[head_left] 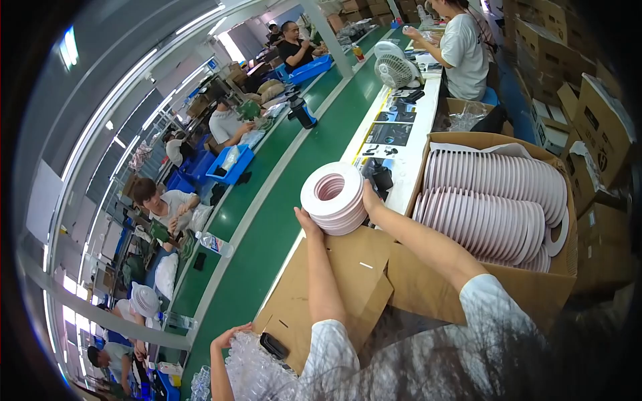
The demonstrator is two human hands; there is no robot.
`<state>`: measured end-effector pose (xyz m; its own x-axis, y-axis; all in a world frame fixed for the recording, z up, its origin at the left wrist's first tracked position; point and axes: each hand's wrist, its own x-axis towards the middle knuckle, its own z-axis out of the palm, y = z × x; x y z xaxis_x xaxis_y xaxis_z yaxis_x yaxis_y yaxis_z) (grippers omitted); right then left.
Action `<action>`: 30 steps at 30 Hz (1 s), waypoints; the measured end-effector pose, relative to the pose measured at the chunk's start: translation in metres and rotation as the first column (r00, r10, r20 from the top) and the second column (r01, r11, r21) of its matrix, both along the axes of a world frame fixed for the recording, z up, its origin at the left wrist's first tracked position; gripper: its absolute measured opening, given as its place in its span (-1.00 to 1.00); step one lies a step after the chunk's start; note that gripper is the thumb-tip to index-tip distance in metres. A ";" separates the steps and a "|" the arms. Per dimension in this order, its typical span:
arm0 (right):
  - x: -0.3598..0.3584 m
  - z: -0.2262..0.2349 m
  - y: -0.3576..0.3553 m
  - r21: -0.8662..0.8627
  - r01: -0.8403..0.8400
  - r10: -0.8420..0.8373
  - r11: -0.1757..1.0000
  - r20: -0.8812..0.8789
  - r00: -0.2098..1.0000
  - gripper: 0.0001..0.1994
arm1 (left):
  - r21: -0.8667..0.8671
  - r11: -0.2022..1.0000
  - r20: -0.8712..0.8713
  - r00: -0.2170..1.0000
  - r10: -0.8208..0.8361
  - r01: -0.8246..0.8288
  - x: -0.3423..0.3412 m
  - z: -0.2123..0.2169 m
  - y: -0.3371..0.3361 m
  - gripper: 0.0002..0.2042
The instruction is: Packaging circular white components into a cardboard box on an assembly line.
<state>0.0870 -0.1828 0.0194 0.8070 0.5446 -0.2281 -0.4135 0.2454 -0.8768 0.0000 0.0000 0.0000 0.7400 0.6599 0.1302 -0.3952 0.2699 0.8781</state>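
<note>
I hold a stack of flat pinkish-white rings (332,196) between both hands above the box flap. My left hand (307,220) supports the stack's lower left edge. On the right edge, my right hand (370,198) grips it. To the right, a large open cardboard box (535,281) holds two long rows of the same rings (495,207) standing on edge. A cardboard flap (348,281) lies under my forearms.
A green conveyor belt (267,220) runs from lower left to the far end, with a black bottle (301,112) on it. Other people sit along its left side and stand at the far right. A white fan (394,65), black parts and stacked cartons surround the white bench.
</note>
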 end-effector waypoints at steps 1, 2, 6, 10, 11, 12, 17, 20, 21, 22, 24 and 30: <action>0.008 -0.008 0.002 -0.004 -0.001 0.001 1.000 -0.002 1.000 -0.32 | 0.038 0.999 0.011 1.000 -0.025 0.025 -0.001 0.000 0.002 -0.26; 0.016 -0.016 0.004 -0.007 -0.002 0.002 1.000 -0.004 1.000 -0.30 | 0.076 0.996 0.020 0.998 -0.051 0.049 -0.001 0.000 0.002 -0.26; 0.034 -0.020 0.025 0.181 -0.028 0.057 0.983 -0.153 0.987 -0.27 | 0.088 0.992 0.080 0.992 -0.098 0.091 0.002 0.019 0.012 -0.29; 0.035 -0.037 0.028 0.125 0.090 -0.087 0.988 -0.030 0.996 -0.26 | 0.089 0.996 0.053 0.999 0.004 -0.008 0.007 0.009 -0.007 -0.36; 0.039 -0.041 0.025 0.119 0.102 -0.095 0.988 -0.063 0.993 -0.27 | 0.111 0.994 0.034 0.999 0.013 -0.017 0.010 0.008 -0.011 -0.39; 0.037 -0.040 0.026 0.120 0.095 -0.088 0.988 -0.061 0.994 -0.27 | 0.112 0.993 0.037 0.999 0.020 -0.024 0.007 0.006 -0.005 -0.39; 0.016 -0.019 0.038 0.380 0.206 -0.239 0.902 0.040 0.970 -0.44 | 0.065 0.994 0.077 0.993 -0.091 0.086 -0.001 -0.002 0.021 -0.37; 0.027 -0.032 0.021 0.204 0.354 -0.386 0.913 0.150 0.910 -0.44 | 0.030 0.997 0.090 0.994 -0.070 0.067 0.015 0.000 -0.011 -0.37; 0.023 -0.029 0.019 0.072 0.355 -0.361 0.932 0.242 0.900 -0.44 | 0.031 0.998 0.092 0.994 -0.064 0.061 0.012 0.000 -0.009 -0.37; 0.020 -0.025 0.018 -0.062 0.362 -0.323 0.930 0.331 0.887 -0.44 | 0.064 0.996 0.109 0.992 -0.062 0.055 0.009 -0.001 -0.006 -0.36; 0.013 -0.016 0.015 -0.031 0.314 -0.287 0.949 0.325 0.901 -0.45 | 0.097 0.995 0.127 0.991 -0.052 0.039 0.003 -0.001 0.003 -0.36; 0.012 -0.010 0.016 0.231 0.322 -0.377 0.918 0.261 0.889 -0.48 | 0.084 0.983 0.199 0.963 -0.179 0.166 0.005 0.010 0.001 -0.40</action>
<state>0.0993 -0.1671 0.0091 0.9670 0.2232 0.1226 -0.0019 0.4876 -0.8731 0.0050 0.0012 0.0099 0.7947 0.5094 0.3302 -0.5213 0.2938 0.8012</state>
